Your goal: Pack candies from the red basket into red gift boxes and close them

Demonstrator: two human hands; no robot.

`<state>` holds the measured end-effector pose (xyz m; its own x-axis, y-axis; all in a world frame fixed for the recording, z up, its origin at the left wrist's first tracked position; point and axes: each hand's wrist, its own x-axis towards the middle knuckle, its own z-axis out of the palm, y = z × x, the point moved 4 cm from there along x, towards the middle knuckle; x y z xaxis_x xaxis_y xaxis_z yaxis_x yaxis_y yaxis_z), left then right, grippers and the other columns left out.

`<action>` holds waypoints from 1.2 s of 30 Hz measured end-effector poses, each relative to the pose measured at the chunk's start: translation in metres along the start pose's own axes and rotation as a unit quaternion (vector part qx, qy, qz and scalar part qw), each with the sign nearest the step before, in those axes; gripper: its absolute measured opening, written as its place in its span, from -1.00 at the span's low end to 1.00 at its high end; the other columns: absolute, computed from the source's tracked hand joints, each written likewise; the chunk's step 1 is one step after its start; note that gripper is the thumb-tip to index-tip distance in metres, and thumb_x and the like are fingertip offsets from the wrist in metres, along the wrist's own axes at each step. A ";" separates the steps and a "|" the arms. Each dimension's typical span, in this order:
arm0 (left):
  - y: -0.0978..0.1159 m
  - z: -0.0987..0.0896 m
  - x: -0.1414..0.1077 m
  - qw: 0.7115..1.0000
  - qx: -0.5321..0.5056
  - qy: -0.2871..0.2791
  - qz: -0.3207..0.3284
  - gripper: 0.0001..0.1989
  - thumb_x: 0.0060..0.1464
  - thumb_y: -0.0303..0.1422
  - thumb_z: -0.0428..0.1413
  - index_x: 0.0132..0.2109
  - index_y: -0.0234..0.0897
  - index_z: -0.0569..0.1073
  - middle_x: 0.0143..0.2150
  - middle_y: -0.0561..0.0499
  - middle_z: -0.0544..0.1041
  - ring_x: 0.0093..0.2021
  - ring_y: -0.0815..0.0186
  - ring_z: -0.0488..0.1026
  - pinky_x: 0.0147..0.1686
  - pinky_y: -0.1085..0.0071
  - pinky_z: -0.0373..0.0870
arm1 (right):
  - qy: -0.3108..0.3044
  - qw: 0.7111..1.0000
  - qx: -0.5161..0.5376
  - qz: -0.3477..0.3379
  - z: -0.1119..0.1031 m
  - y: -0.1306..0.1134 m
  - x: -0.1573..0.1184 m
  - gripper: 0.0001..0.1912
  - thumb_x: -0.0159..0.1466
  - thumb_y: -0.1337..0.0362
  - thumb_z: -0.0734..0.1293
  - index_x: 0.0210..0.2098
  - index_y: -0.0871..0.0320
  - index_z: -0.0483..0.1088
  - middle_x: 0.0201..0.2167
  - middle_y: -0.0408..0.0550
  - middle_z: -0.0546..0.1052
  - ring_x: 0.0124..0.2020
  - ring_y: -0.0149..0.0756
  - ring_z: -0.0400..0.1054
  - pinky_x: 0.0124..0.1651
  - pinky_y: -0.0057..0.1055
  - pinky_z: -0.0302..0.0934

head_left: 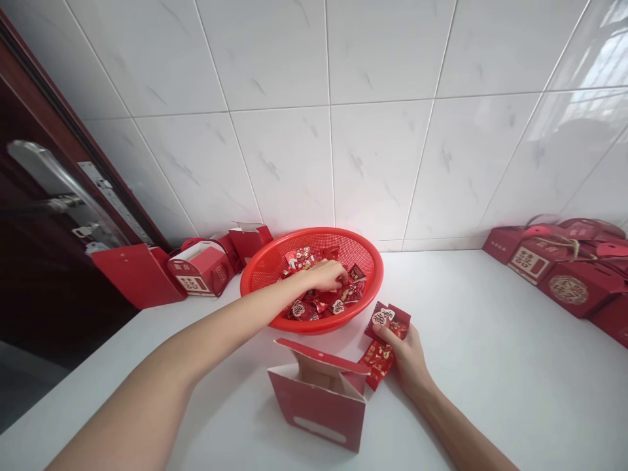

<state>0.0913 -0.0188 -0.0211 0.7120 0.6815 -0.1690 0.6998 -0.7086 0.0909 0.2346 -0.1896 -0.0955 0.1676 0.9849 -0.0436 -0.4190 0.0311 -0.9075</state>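
Note:
My left hand [328,275] reaches into a red plastic basket [250,275], its fingers curled down among wrapped candies [307,310]. What those fingertips pinch, if anything, is hidden. Right of the basket, my right hand [408,353] grips several red candy packets [380,353], the thumb pressing on top; one has a pale label with dark characters. Between my arms stands a red paper gift box [318,409] on the white table [441,425]. Its top flaps are unfolded, and the part of its inside that shows is bare cardboard.
Red gift boxes [201,268] stand at the back left, one with its flap up, near a dark door [44,216] with a metal handle. Several closed red boxes [569,288] are grouped at the right. A tiled wall [377,163] rises behind the table.

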 end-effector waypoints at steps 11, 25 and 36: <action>0.000 -0.012 0.000 0.992 -0.115 0.049 -0.035 -0.68 0.14 -0.58 -0.02 -0.08 -0.27 0.54 -0.18 -0.04 0.65 -0.34 0.28 0.61 -0.36 0.46 0.49 | 0.008 1.000 -0.005 0.008 0.001 -0.002 0.000 -0.47 0.00 0.01 0.63 -0.14 0.16 0.56 -0.17 0.09 0.67 -0.17 0.02 0.55 -0.15 -0.18 0.43; -0.004 0.008 -0.001 0.993 -0.115 -0.001 -0.036 -0.57 -0.03 -0.54 0.21 0.02 -0.18 0.61 0.08 -0.09 0.60 0.04 0.08 0.55 -0.02 0.37 0.43 | 0.003 1.000 -0.011 0.011 0.001 0.000 -0.001 -0.46 -0.01 -0.01 0.63 -0.15 0.18 0.55 -0.20 0.07 0.66 -0.21 -0.03 0.53 -0.18 -0.22 0.42; -0.004 -0.033 -0.017 0.942 -0.318 0.105 -0.017 -0.59 0.26 -0.18 0.07 0.07 -0.39 0.56 -0.12 -0.18 0.64 -0.42 0.36 0.42 -0.41 0.41 0.34 | 0.004 1.000 -0.016 0.003 -0.001 0.003 0.003 -0.46 -0.02 -0.01 0.63 -0.18 0.19 0.55 -0.19 0.09 0.67 -0.19 0.02 0.54 -0.15 -0.17 0.43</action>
<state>0.0782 -0.0220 0.0135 0.6373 0.7706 0.0084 0.5681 -0.4772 0.6705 0.2348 -0.1872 -0.0985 0.1718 0.9837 -0.0530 -0.3912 0.0188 -0.9201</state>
